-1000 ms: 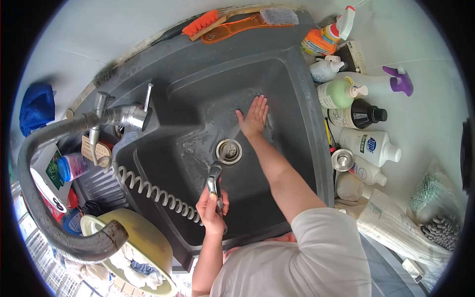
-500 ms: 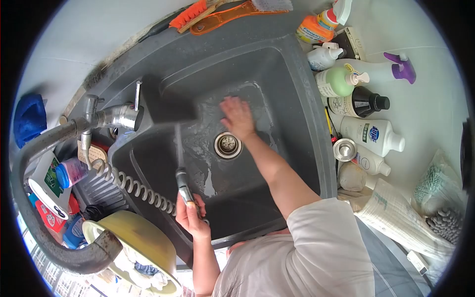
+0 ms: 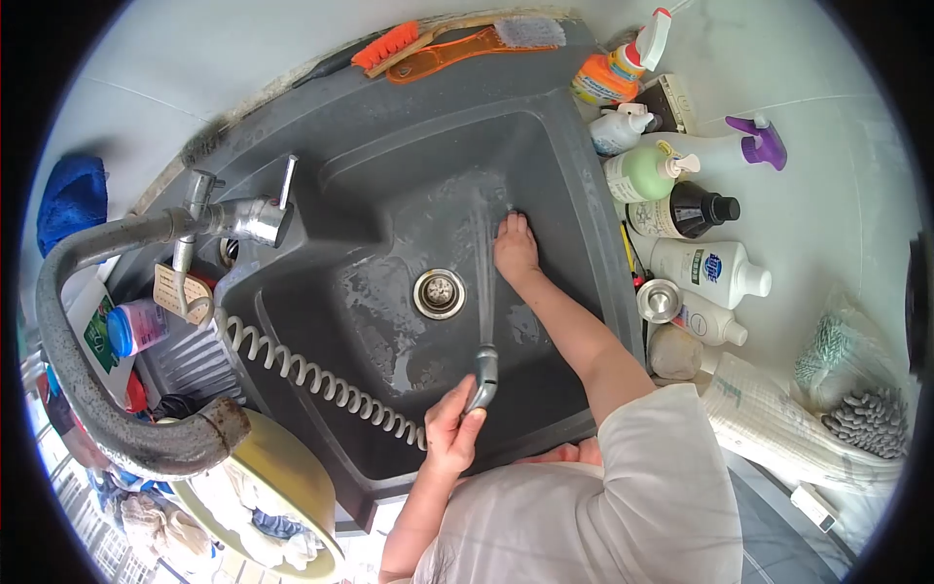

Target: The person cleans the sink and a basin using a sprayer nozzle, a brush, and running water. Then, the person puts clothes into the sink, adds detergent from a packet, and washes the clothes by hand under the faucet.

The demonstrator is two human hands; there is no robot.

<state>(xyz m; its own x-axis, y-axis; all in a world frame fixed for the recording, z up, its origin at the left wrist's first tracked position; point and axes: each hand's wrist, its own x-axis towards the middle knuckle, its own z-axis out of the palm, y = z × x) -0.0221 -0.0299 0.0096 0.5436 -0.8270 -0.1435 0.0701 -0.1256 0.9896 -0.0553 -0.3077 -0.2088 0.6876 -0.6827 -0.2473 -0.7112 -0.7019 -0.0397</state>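
My left hand [image 3: 452, 428] is wrapped round a metal spray head [image 3: 485, 368] on a coiled grey hose [image 3: 321, 380]. A jet of water [image 3: 484, 273] shoots from it to the far part of the dark grey sink [image 3: 574, 234]. Right of the jet, my right hand [image 3: 517, 248] lies against the sink's right side, fingers stretched out and holding nothing. Between the hands, further left, sits the round metal drain strainer [image 3: 440, 293]. Wet patches and streaks cover the sink floor.
A thick metal faucet pipe [image 3: 68, 321] arches on the left above a yellow-green basin [image 3: 282, 438] of cloths. Brushes [image 3: 438, 58] lie along the back ledge. Several bottles, including a white one [image 3: 705, 271], line the right side beside a small metal cup [image 3: 660, 301].
My left hand has carried the spray head to the right, and the jet has shifted with it. My right hand has moved from the sink floor toward the right wall. The view has shifted slightly.
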